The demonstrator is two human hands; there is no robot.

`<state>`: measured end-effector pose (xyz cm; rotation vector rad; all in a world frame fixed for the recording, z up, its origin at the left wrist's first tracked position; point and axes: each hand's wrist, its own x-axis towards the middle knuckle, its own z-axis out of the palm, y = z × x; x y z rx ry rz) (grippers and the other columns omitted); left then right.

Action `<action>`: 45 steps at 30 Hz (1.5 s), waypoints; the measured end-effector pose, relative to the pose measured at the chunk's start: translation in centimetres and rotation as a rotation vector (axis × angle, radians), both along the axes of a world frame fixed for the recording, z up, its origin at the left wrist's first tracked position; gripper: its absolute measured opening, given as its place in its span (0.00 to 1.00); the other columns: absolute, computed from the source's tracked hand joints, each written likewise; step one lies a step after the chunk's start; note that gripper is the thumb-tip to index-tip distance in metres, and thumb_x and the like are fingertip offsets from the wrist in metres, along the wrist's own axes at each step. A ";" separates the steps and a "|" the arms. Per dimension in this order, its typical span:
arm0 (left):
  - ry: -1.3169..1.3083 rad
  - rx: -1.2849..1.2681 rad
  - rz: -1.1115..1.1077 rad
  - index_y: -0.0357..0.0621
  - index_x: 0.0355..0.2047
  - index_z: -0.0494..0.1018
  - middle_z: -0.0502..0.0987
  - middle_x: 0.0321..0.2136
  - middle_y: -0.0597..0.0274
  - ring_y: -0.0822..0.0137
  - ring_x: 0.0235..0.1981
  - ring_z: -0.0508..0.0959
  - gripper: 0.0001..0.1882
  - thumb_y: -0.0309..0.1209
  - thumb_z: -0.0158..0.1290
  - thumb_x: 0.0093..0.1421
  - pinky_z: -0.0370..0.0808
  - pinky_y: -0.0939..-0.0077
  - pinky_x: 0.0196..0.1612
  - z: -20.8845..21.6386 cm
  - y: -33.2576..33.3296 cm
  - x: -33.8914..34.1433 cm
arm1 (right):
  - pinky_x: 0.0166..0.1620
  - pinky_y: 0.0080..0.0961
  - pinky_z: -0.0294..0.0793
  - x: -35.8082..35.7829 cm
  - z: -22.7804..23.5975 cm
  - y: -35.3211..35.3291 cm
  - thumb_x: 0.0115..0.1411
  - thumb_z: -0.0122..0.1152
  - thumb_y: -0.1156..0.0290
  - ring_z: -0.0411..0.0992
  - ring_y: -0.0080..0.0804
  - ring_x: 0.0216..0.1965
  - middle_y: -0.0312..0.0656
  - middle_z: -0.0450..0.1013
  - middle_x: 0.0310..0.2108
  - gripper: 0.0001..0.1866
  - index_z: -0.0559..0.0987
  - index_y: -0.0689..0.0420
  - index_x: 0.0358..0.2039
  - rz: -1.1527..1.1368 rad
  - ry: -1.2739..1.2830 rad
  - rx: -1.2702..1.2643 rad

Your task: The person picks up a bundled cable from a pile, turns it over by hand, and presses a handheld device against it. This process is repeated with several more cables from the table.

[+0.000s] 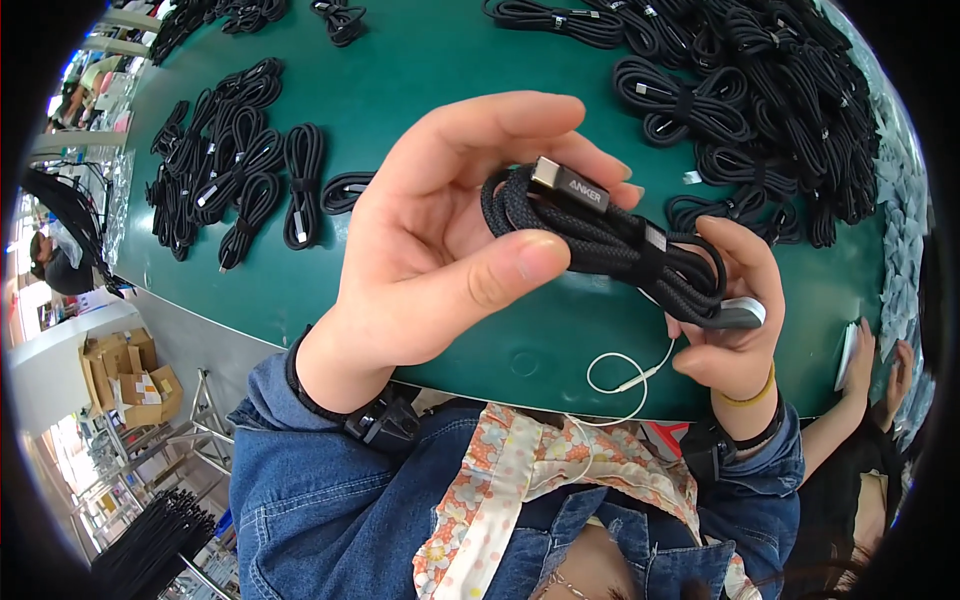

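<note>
Both my hands hold one coiled black braided cable (pixel 600 240) above the green table (pixel 430 90). My left hand (pixel 440 240) grips the coil's left end between thumb and fingers, with a dark grey plug (pixel 570 185) sticking out on top. My right hand (pixel 735 320) holds the coil's right end and touches a small white strip (pixel 745 305) at it. A thin white wire (pixel 625 375) loops below my right hand.
Rows of coiled black cables (pixel 235 165) lie at the table's left, and a large heap of cables (pixel 770 100) fills the upper right. Another person's hand (pixel 865 365) is at the right edge. Cardboard boxes (pixel 125 375) stand on the floor at the left.
</note>
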<state>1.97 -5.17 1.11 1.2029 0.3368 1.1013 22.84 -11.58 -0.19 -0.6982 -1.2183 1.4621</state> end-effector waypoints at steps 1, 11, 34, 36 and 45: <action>0.017 -0.013 0.014 0.37 0.50 0.52 0.66 0.39 0.47 0.48 0.40 0.70 0.30 0.33 0.51 0.49 0.69 0.58 0.42 0.2 -0.1 0.0 | 0.43 0.19 0.65 0.0 0.0 0.0 0.38 0.62 0.81 0.67 0.30 0.41 0.51 0.66 0.39 0.34 0.58 0.69 0.47 -0.003 0.000 -0.001; 0.158 -0.122 0.007 0.33 0.50 0.52 0.65 0.40 0.43 0.52 0.37 0.72 0.34 0.33 0.54 0.46 0.72 0.64 0.38 1.0 -0.3 0.2 | 0.22 0.07 0.61 -0.1 0.9 -0.1 0.51 0.50 0.61 0.68 0.18 0.23 0.46 0.70 0.30 0.23 0.66 0.70 0.37 -0.147 -0.071 -0.205; 0.726 0.119 -0.107 0.32 0.38 0.64 0.68 0.35 0.54 0.64 0.34 0.72 0.17 0.29 0.49 0.49 0.69 0.72 0.37 1.3 1.2 -1.7 | 0.17 0.09 0.57 -0.7 1.1 0.2 0.50 0.47 0.59 0.60 0.15 0.13 0.40 0.68 0.15 0.19 0.70 0.66 0.28 -0.142 -0.316 -0.352; 0.995 0.315 0.073 0.34 0.38 0.65 0.68 0.34 0.56 0.63 0.34 0.71 0.18 0.31 0.51 0.48 0.67 0.72 0.38 0.5 2.6 -3.0 | 0.17 0.10 0.57 0.1 1.0 0.4 0.48 0.47 0.63 0.59 0.15 0.13 0.40 0.68 0.15 0.17 0.70 0.66 0.30 -0.007 -0.442 -0.420; 1.793 0.573 0.335 0.44 0.36 0.67 0.70 0.28 0.61 0.60 0.35 0.68 0.23 0.36 0.58 0.38 0.63 0.71 0.40 -0.1 3.2 -6.0 | 0.16 0.12 0.57 -0.7 1.7 1.1 0.55 0.36 0.62 0.55 0.14 0.10 0.49 0.69 0.30 0.24 0.60 0.70 0.46 -0.330 0.463 -0.317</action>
